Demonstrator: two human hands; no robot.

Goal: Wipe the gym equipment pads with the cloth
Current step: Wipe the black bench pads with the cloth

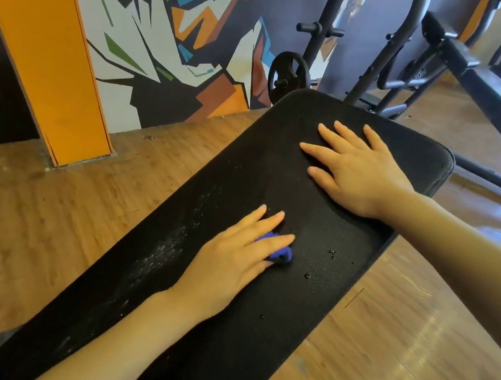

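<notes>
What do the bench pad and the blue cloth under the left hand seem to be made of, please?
Bench pad: probably vinyl or faux leather, matte black with a fine pebbled grain. Cloth: likely soft microfibre, bunched and fuzzy blue; mostly hidden beneath the left hand.

Black bench pad (pixel 247 162) under cloth (pixel 278 253), hands.

1. Two hands: left (pixel 231 262), right (pixel 357 172).
2. One black bench (pixel 245 172) pad.
3. One blue cloth (pixel 279 253).
4. One weight plate (pixel 287 77).
5. One orange pillar (pixel 51 37).
</notes>
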